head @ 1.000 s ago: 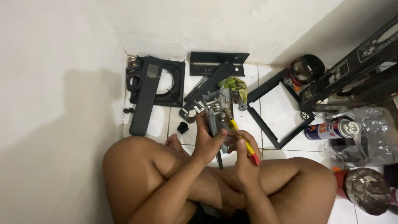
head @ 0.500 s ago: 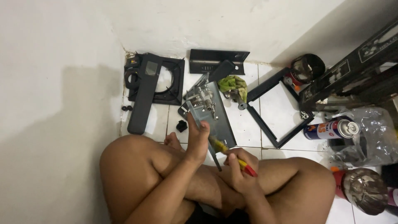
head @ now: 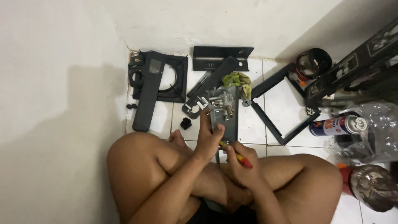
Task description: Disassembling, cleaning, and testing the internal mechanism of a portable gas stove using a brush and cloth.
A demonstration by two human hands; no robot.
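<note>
Red-and-yellow screwdriver (head: 236, 154) sits gripped in the closed right hand (head: 242, 164), tip at the near edge of a grey metal lock plate (head: 226, 114). Left hand (head: 209, 139) curls around that plate's left edge, holding it above the tiled floor (head: 271, 105). Beyond lie a green rag (head: 238, 79) and black frames (head: 159, 81), leaving little bare tile before the wall.

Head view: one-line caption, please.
Left hand steadies a grey metal plate; right hand holds a screwdriver over a tiled floor.

Your left hand (head: 209, 139) covers the lower part of the grey metal lock plate (head: 225, 114); the clear plastic bag (head: 379, 128) and dark patterned frame (head: 356, 74) run off the right edge; your right hand (head: 242, 166) hides most of the yellow-and-red screwdriver (head: 237, 155).
</note>
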